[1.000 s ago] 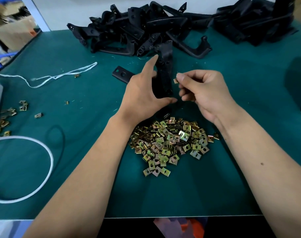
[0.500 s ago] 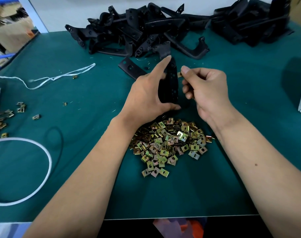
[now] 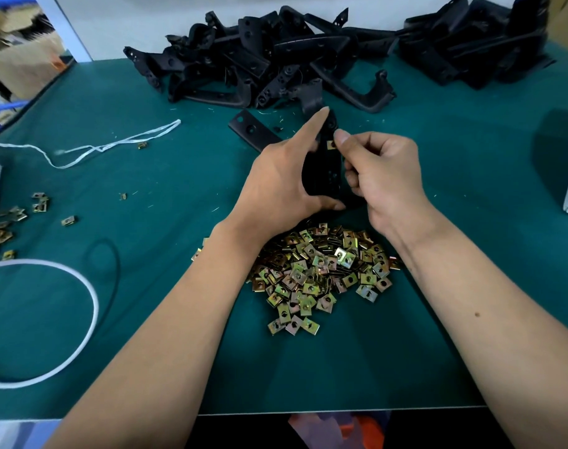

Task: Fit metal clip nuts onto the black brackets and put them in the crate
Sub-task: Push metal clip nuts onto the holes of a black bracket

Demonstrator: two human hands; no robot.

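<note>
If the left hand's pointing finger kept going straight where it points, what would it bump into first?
Probably the heap of black brackets at the back of the green table. The left hand grips a bracket, its forefinger aimed up and away past that bracket's top. Depth is hard to judge from one view.

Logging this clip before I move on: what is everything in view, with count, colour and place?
bracket in hand: one, black, upright at table centre
clip nut: one, brass-coloured, at the bracket's upper edge
clip nut pile: many, brass-coloured, below the hands
loose clip nuts: a scatter, brass-coloured, left edge
bracket heap: many, black, far side of table
string: one, white, upper left
strap loop: one, white, lower left
table: one, green mat
crate: none visible
left hand: grips the bracket
right hand: pinches the clip nut
</note>
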